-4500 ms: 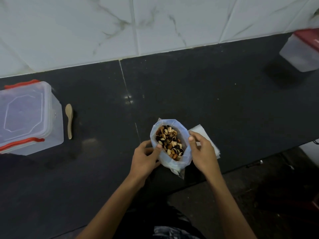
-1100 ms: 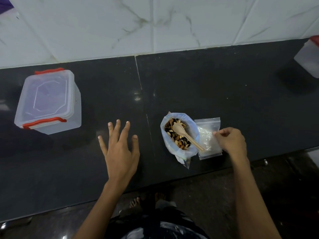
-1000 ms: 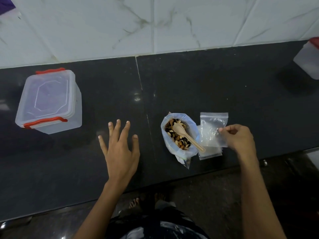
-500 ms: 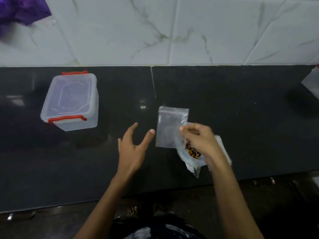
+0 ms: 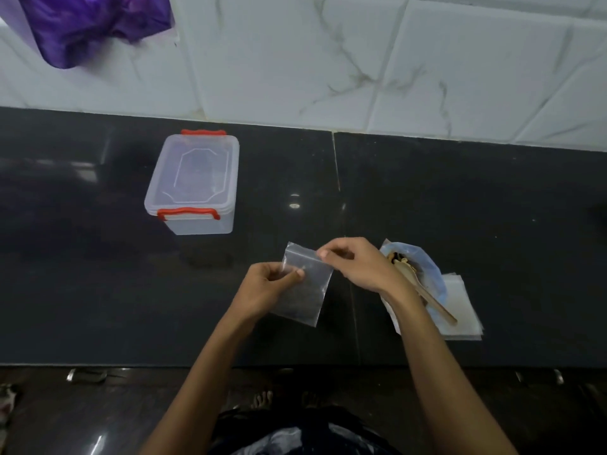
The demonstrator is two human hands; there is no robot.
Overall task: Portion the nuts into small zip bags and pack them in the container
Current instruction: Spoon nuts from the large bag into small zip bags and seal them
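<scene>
An empty clear zip bag [image 5: 308, 290] hangs above the dark counter between both hands. My left hand [image 5: 267, 289] pinches its upper left part, and my right hand [image 5: 356, 264] pinches its top edge at the right. Behind my right wrist stands a pale blue plastic bag of nuts [image 5: 423, 270] with a wooden spoon [image 5: 430, 297] resting in it. A stack of spare zip bags [image 5: 461, 310] lies flat under and beside the nut bag. The clear container [image 5: 193, 185] with red latches sits lidded at the back left.
The black counter [image 5: 460, 198] meets a white marble-tiled wall [image 5: 361, 60] at the back. A purple plastic bag [image 5: 95, 21] hangs at the upper left. The counter's front edge runs just below my forearms, with my feet on the floor beneath.
My right hand lifted one zip bag off the stack and carried it left past the nut bag. My left hand, open before, now pinches that bag too.
</scene>
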